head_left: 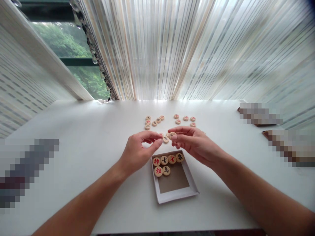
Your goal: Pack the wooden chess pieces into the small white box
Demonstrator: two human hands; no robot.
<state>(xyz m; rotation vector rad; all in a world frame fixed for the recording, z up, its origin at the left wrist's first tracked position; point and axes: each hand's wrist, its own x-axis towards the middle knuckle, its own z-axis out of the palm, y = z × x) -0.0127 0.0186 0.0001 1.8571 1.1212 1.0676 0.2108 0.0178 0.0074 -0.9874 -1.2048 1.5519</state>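
Between thumb and fingers, my right hand [194,141] grips a round wooden piece [172,135] with a dark character. My left hand [141,147] is curved on the other side, thumb and index fingertip close together at a red-marked piece [160,135]; whether they grip it is unclear. A black-marked piece [166,139] lies between the two hands. Below them is a shallow white box [176,198] with a brown bottom. Several round pieces with red or black characters sit in its upper part, among them a red one [158,171] and a black one [166,170].
Beyond my hands, several more pieces lie on the white table [118,209], in a left group [154,123] and a right group [185,118]. Blurred-out objects are at the left edge and at the right. Striped curtains [152,49] and a window stand behind the table.
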